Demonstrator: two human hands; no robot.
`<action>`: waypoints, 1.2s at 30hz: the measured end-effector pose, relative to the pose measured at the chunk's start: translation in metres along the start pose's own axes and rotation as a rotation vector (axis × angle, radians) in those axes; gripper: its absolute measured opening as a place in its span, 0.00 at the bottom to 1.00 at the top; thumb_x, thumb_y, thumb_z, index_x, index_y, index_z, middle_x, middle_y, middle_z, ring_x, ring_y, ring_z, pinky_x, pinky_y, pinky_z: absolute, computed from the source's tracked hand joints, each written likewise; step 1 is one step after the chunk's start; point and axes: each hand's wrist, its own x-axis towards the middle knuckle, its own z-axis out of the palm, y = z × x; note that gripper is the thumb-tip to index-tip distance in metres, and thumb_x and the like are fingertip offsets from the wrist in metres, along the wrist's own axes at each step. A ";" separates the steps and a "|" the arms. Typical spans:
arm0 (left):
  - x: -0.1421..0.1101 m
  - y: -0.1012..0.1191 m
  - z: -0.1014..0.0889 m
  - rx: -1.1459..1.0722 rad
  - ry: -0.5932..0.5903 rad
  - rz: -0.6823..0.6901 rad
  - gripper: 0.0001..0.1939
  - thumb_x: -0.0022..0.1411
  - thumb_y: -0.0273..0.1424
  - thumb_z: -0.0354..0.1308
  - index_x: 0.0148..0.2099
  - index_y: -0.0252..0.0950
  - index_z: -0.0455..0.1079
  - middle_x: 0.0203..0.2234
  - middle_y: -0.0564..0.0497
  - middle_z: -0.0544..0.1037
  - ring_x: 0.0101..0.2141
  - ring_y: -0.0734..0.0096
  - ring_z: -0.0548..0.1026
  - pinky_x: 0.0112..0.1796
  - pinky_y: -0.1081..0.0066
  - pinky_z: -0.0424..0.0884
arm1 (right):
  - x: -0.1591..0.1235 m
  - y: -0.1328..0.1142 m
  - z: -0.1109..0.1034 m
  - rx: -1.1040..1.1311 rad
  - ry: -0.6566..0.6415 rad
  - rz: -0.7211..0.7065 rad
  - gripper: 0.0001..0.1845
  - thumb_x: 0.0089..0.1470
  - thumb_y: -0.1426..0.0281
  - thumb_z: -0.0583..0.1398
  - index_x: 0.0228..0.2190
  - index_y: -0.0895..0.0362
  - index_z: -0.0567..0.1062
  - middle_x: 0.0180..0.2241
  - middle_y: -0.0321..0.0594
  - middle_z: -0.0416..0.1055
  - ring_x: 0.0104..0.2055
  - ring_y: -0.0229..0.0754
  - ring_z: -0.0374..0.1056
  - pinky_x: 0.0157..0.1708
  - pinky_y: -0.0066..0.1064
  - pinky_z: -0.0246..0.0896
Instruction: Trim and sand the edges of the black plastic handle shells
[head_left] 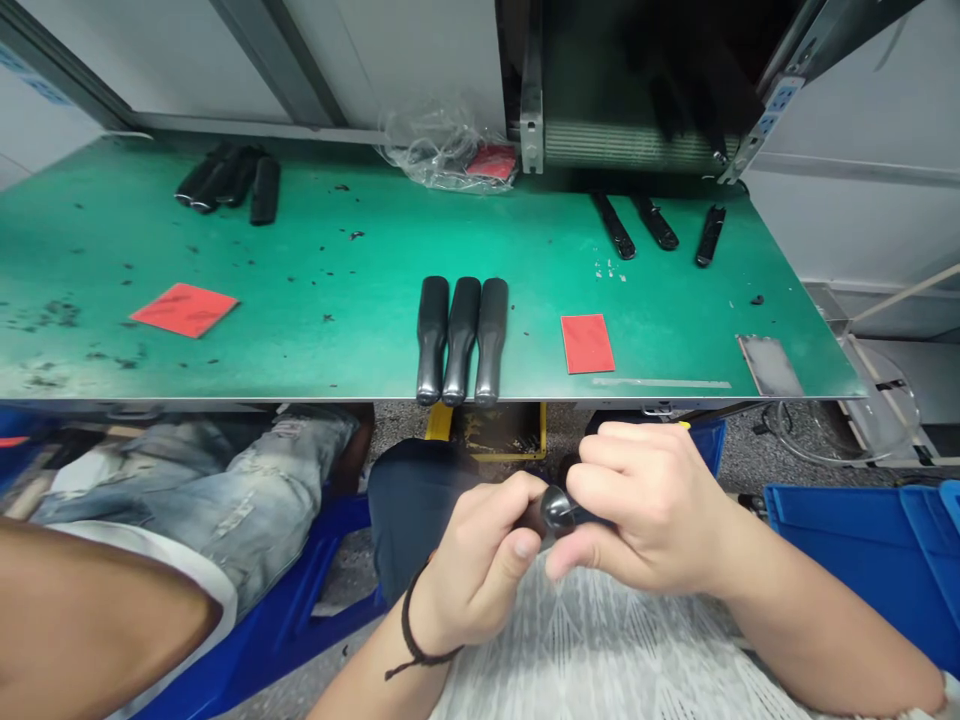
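Over my lap, my left hand [484, 560] is closed round a black plastic handle [556, 508] whose shiny rounded end points up toward me. My right hand [652, 510] is curled against the same handle, its thumb just below the rounded end. Most of the handle is hidden by my fingers, and I cannot make out whether the right hand also has a small tool in it. Near the table's front edge, three similar black handles [463, 340] lie side by side, their narrow ends toward me.
The green table [360, 350] carries black pieces [232, 180] at back left, several black scraps, red squares [589, 343] [186, 309], a clear plastic bag [442, 150] and more black parts [656, 222] at back right. A co-worker's leg [277, 480] is at left; a blue bin [862, 550] stands right.
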 end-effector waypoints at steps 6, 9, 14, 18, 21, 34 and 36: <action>-0.003 0.000 0.004 -0.042 0.060 -0.062 0.20 0.80 0.47 0.48 0.39 0.38 0.65 0.24 0.57 0.61 0.23 0.75 0.60 0.26 0.69 0.55 | 0.000 0.000 0.005 -0.207 0.111 -0.064 0.38 0.74 0.45 0.47 0.20 0.56 0.69 0.22 0.35 0.56 0.26 0.39 0.46 0.27 0.36 0.40; -0.003 0.000 0.007 -0.058 0.094 -0.101 0.21 0.80 0.48 0.48 0.40 0.38 0.66 0.23 0.57 0.62 0.23 0.75 0.61 0.26 0.69 0.55 | -0.001 -0.002 0.010 -0.306 0.169 -0.070 0.37 0.74 0.46 0.48 0.21 0.56 0.71 0.21 0.36 0.58 0.27 0.41 0.47 0.28 0.38 0.41; -0.002 0.001 0.016 -0.048 0.154 -0.152 0.20 0.81 0.45 0.46 0.41 0.37 0.68 0.24 0.56 0.64 0.24 0.74 0.60 0.27 0.68 0.55 | -0.002 -0.002 0.019 -0.424 0.262 -0.041 0.35 0.73 0.46 0.51 0.26 0.58 0.76 0.21 0.37 0.60 0.28 0.41 0.48 0.29 0.38 0.39; -0.002 0.002 0.023 -0.176 0.196 -0.284 0.22 0.80 0.46 0.47 0.39 0.37 0.68 0.25 0.54 0.65 0.26 0.72 0.60 0.28 0.68 0.56 | -0.004 0.003 0.025 -0.420 0.291 -0.045 0.35 0.72 0.46 0.52 0.22 0.57 0.71 0.20 0.36 0.57 0.27 0.41 0.46 0.28 0.38 0.39; -0.002 0.001 0.026 -0.345 0.200 -0.440 0.22 0.80 0.47 0.46 0.39 0.37 0.66 0.25 0.54 0.64 0.26 0.72 0.60 0.28 0.70 0.58 | -0.006 0.011 0.027 -0.307 0.307 -0.059 0.35 0.73 0.46 0.52 0.21 0.55 0.68 0.20 0.35 0.56 0.27 0.40 0.47 0.28 0.37 0.40; 0.002 -0.002 0.024 -0.495 0.285 -0.503 0.23 0.80 0.48 0.48 0.39 0.36 0.68 0.24 0.54 0.66 0.25 0.75 0.62 0.27 0.73 0.59 | 0.000 0.018 0.015 -0.174 0.067 0.047 0.34 0.73 0.45 0.51 0.36 0.62 0.77 0.30 0.42 0.69 0.31 0.44 0.59 0.30 0.37 0.52; 0.001 -0.002 0.023 -0.467 0.279 -0.502 0.23 0.79 0.49 0.49 0.39 0.36 0.69 0.25 0.53 0.66 0.27 0.73 0.63 0.29 0.72 0.60 | 0.004 0.017 0.017 -0.216 0.086 0.048 0.40 0.71 0.39 0.48 0.33 0.61 0.77 0.28 0.41 0.67 0.30 0.43 0.58 0.29 0.36 0.50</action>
